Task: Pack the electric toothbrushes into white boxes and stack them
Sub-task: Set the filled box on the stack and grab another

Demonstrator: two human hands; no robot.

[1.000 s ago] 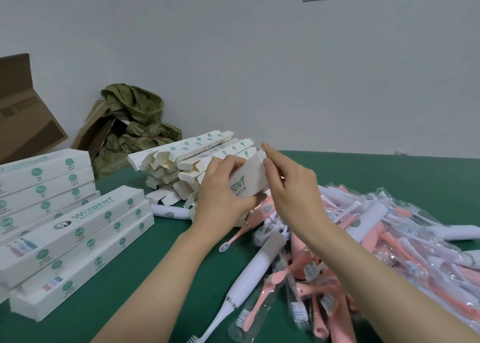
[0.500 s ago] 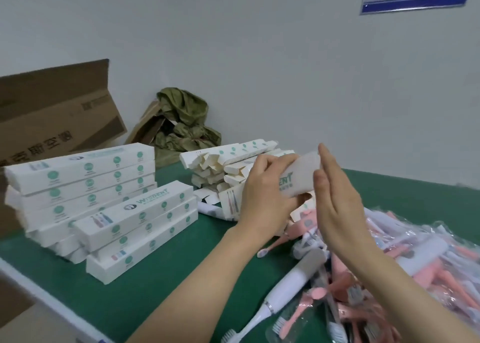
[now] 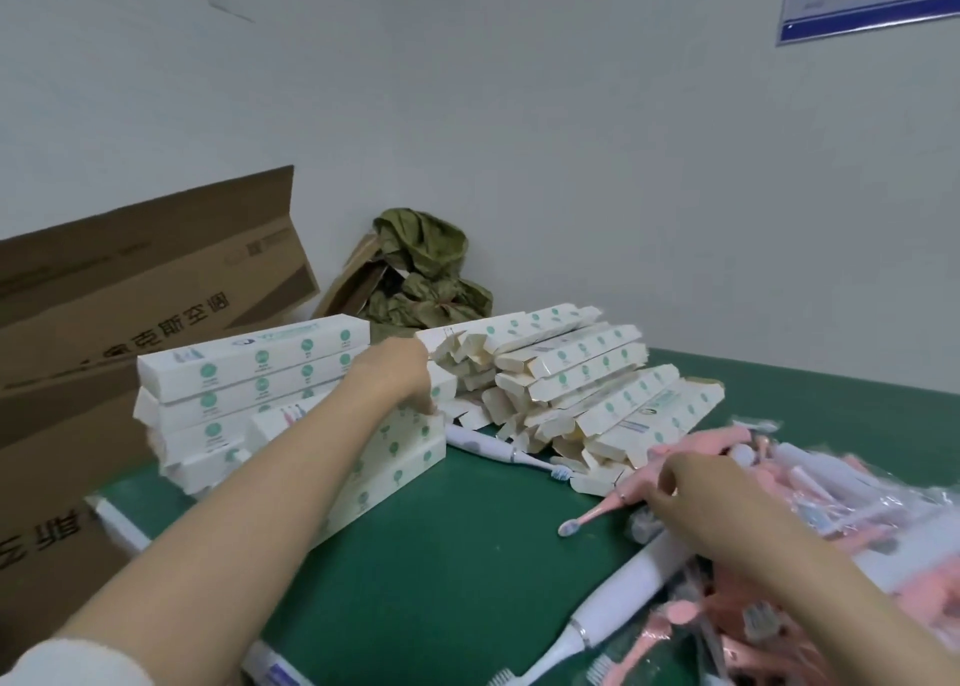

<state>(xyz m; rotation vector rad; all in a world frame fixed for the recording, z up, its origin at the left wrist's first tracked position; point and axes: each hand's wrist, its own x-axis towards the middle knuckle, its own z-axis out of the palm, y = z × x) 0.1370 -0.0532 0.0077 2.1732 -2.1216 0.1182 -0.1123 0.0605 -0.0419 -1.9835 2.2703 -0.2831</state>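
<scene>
Fingers (image 3: 428, 402) of left hand (image 3: 397, 373) clasp stacked box (image 3: 421, 428); right hand (image 3: 696, 493) pinches pink toothbrush (image 3: 602, 511).

We see closed white boxes (image 3: 249, 368) stacked left, open-flapped boxes (image 3: 587, 373) heaped centre, and pink and white toothbrushes (image 3: 779, 477) piled right.

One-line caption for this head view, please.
Left hand on stacked white cardboard boxes; right hand at a pink plastic toothbrush on the green table.

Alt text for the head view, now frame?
A person's left hand rests on a stack of closed white cardboard boxes on a green table; the right hand reaches into a pile of pink and white electric toothbrushes.
</scene>
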